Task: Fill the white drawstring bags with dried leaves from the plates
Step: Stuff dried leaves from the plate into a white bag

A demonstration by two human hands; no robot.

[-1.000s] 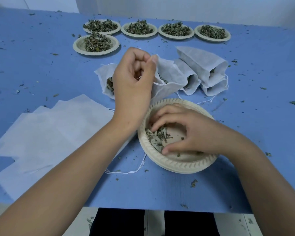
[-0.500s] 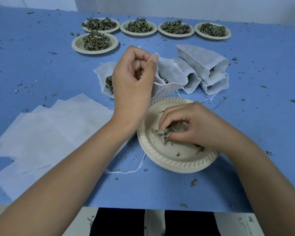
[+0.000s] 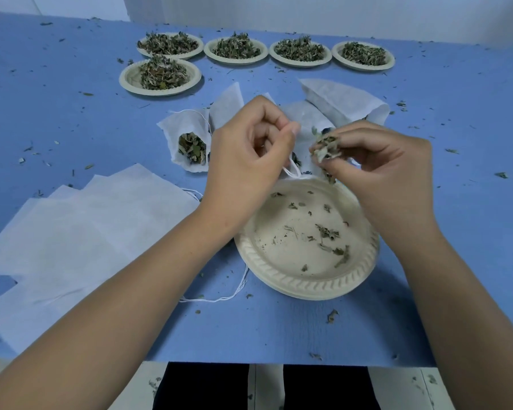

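Note:
My left hand [image 3: 249, 155] pinches the rim of a white drawstring bag [image 3: 304, 128] and holds its mouth up behind the near plate. My right hand [image 3: 376, 170] pinches a clump of dried leaves [image 3: 326, 146] right beside that mouth, above the plate's far edge. The cream paper plate [image 3: 308, 279] in front of me holds only scattered leaf crumbs. A filled bag [image 3: 187, 137] lies to the left with leaves showing at its mouth. More filled bags [image 3: 344, 99] lie behind my hands.
Several plates heaped with dried leaves [image 3: 160, 74] stand in a row at the back of the blue table [image 3: 57, 99]. A stack of flat empty white bags [image 3: 80, 232] lies at the left. Leaf bits litter the table. The table's front edge is near my body.
My right hand gathered the leaves in the plate, closed on them and rose from the plate to the bag's mouth. My left hand kept holding the bag.

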